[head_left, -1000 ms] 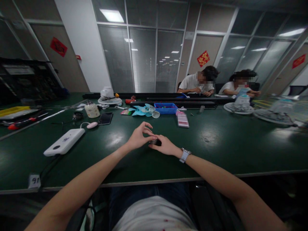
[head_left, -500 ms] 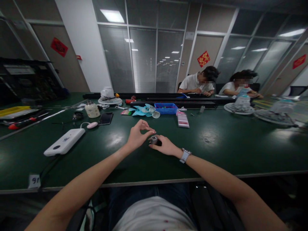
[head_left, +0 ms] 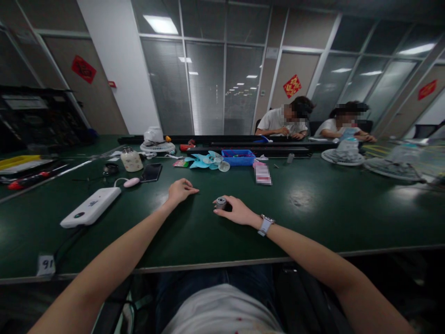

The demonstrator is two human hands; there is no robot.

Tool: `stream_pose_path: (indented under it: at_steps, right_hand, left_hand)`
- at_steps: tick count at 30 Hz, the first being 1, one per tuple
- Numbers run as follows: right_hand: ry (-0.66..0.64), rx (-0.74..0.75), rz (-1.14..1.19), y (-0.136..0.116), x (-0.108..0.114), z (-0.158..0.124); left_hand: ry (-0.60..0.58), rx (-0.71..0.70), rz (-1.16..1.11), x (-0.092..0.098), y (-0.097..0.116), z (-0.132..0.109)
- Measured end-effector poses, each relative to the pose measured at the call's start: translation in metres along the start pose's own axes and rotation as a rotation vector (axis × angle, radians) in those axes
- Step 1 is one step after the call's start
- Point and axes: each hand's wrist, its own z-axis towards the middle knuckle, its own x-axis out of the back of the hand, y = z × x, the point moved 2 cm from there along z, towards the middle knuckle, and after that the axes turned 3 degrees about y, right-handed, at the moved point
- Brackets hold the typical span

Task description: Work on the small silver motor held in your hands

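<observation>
My right hand (head_left: 238, 211) curls its thumb and fingers around a small grey metal cylinder (head_left: 220, 203), which stands upright on the green table (head_left: 194, 241). The cylinder's round top with a dark hole faces up; it looks like a small motor. To the left and slightly farther back, my left hand (head_left: 181, 191) is low over the table, apart from the cylinder. Its thumb and fingertips are pinched together, and anything between them is too small to make out.
Beyond my hands lie light-blue fan blades (head_left: 205, 160), a blue bin (head_left: 238, 157) and a pink packet (head_left: 262, 173). On the left are a white power bank-like box (head_left: 92, 207), a phone (head_left: 151, 172) and a cream jar (head_left: 132, 160). Two people (head_left: 283, 123) sit across the table.
My left hand has moved left, away from the cylinder, and its fingers have come together. My right hand stays around the cylinder in nearly the same place.
</observation>
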Motion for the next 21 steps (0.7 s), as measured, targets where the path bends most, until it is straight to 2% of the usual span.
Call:
stream_pose_path:
  at_steps: [6,10,13,18,21]
  right_hand:
    - [-0.018,-0.013,0.001,0.000,0.001,0.000]
    - [-0.016,-0.008,0.002,0.000,0.001,0.000]
    - [-0.012,-0.009,0.002,0.000,0.001,0.000]
    - [0.008,0.002,-0.008,0.000,0.000,0.000]
    - [0.008,0.013,-0.028,0.001,-0.001,0.001]
  left_hand:
    - [-0.061,-0.031,-0.042,0.002,0.001,-0.001]
    - [-0.034,-0.024,-0.018,0.003,0.001,-0.001]
    - [0.022,-0.070,-0.045,0.002,0.005,-0.004]
    - [0.093,-0.269,-0.337,-0.002,0.036,-0.021]
    - [-0.027,-0.380,-0.549,-0.007,0.061,-0.038]
